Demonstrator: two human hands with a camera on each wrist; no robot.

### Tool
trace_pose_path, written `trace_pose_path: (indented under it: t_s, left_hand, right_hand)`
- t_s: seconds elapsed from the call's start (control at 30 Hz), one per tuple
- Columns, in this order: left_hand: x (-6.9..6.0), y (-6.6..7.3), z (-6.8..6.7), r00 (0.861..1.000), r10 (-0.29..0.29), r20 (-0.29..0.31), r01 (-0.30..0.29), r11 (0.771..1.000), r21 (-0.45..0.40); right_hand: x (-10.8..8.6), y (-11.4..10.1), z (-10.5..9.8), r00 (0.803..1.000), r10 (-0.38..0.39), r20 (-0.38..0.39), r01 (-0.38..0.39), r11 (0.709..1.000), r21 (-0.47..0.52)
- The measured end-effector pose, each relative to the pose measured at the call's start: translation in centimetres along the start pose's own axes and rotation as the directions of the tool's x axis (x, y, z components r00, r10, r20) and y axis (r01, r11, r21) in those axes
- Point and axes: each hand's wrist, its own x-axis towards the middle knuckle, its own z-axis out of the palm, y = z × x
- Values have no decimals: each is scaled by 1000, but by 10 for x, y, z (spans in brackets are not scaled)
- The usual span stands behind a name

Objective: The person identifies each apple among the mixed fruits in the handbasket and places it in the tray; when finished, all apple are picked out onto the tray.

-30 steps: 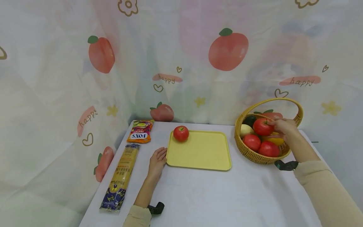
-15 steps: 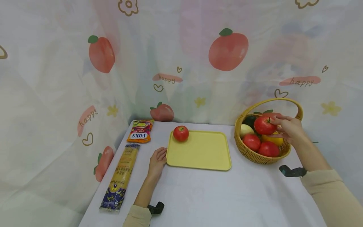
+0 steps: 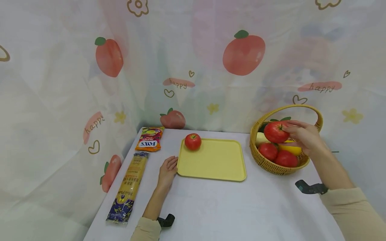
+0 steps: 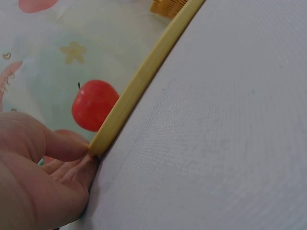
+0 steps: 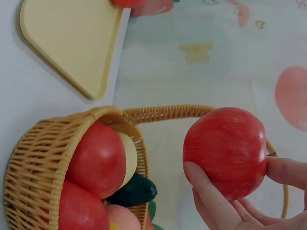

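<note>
A red apple (image 3: 275, 132) is pinched between the thumb and fingers of my right hand (image 3: 306, 137), above the wicker basket (image 3: 271, 166). The right wrist view shows that apple (image 5: 224, 152) clear of the fruit below. My left hand (image 3: 167, 170) touches the left edge of the yellow tray (image 3: 215, 160), its fingers nearly straight. In the left wrist view, thumb and fingers of the hand (image 4: 53, 177) meet the tray's corner (image 4: 103, 139). Another red apple (image 3: 193, 142) sits in the tray's back left corner.
The basket, with its tall handle (image 3: 289, 106), holds red fruits (image 3: 285, 158), a yellow one (image 3: 294, 149), a pale one (image 3: 261, 138) and a dark green one (image 5: 134, 190). An orange candy bag (image 3: 149, 139) and a long pasta packet (image 3: 129, 187) lie at the left.
My right hand has raised the apple from among the basket's fruit, first drawing slightly right, then shifting a little left. The left hand and the tray have stayed in place.
</note>
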Motion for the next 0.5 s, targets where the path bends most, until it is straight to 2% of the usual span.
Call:
trace_pose_path:
  t_s: [0.1, 0.2, 0.4, 0.5]
  left_hand:
    - [0, -1, -1, 1000, 0, 2, 0, 1000, -4]
    - [2, -2, -1, 1000, 1, 4, -1, 1000, -10]
    - [3, -4, -2, 1000, 1, 6, -1, 1000, -7]
    - [3, -3, -2, 1000, 0, 7, 0, 1000, -5]
  right_hand:
    - [-3, -4, 9, 1000, -19, 13, 19, 998, -60]
    - [-5, -7, 18, 1000, -25, 19, 26, 997, -67]
    - [-8, -14, 33, 998, -37, 57, 40, 998, -53]
    - [-9, -17, 40, 996, -38, 83, 39, 999, -16]
